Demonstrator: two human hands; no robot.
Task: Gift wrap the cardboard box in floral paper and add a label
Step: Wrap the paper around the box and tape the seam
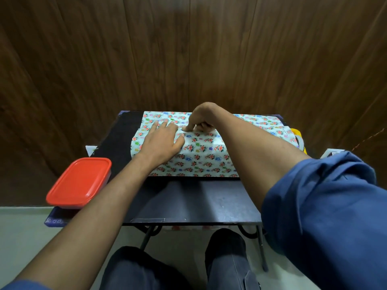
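Floral paper [201, 158], pale with red and blue flowers, is folded over the box, which is hidden under it, on the small black table [188, 206]. My left hand [162, 142] lies flat with fingers spread on the paper's top, left of centre. My right hand [199, 122] is curled just beyond it, one fingertip pressing down on the paper along the seam. More floral paper [261, 121] lies flat toward the back right. No label is visible.
A red-lidded plastic container [80, 182] sits at the table's left front corner. A yellow tape dispenser [298, 140] peeks out at the right edge of the paper. A wooden wall stands right behind the table. My knees are under the table's front.
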